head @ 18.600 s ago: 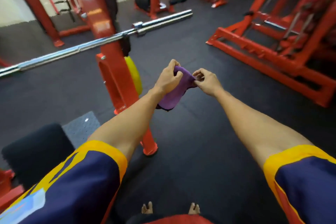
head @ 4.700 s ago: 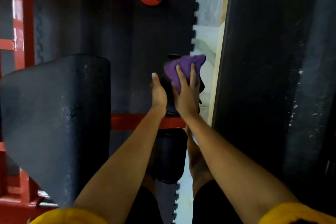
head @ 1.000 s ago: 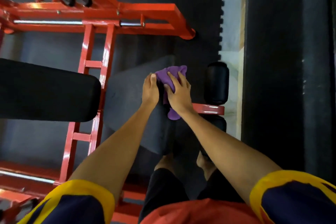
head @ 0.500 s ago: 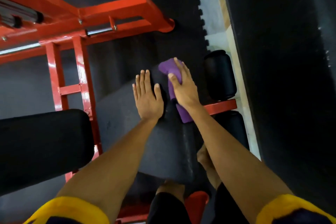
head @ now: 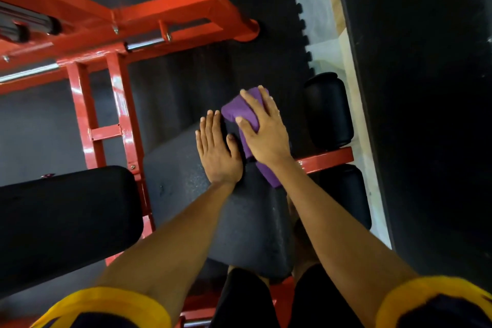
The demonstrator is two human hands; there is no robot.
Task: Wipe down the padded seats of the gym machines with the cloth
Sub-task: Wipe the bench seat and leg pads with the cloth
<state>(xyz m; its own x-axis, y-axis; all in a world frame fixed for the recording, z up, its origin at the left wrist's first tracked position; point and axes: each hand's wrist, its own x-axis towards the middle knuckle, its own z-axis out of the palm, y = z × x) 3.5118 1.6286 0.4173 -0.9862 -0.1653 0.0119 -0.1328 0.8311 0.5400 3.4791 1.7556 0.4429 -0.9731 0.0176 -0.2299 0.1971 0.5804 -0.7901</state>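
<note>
The right hand (head: 266, 133) lies over the folded purple cloth (head: 239, 112), fingers stretched along it and thumb at its near side. Its grip is apart, pressing the cloth down and not clenching it. The cloth sits at the far right corner of the slanted black padded seat (head: 181, 176), one end showing past the fingertips and the other trailing under the wrist.

The left hand (head: 217, 152) rests flat on the same seat just beside the cloth, fingers straight and together, holding nothing.

What has changed: a second ago the left hand was crowded up against the cloth. It has since slid off and spread flat on the padding, most likely as a brace. A few seconds before that, the cloth was up on a black cylindrical roller pad (head: 328, 112), which now stands untouched to the right, by the red steel frame (head: 125, 120).

So the wiping has passed from the roller to the seat itself. Only the far corner is under the cloth — the broad middle and near end look still to be covered, as does the long black pad (head: 66, 221) at left.
</note>
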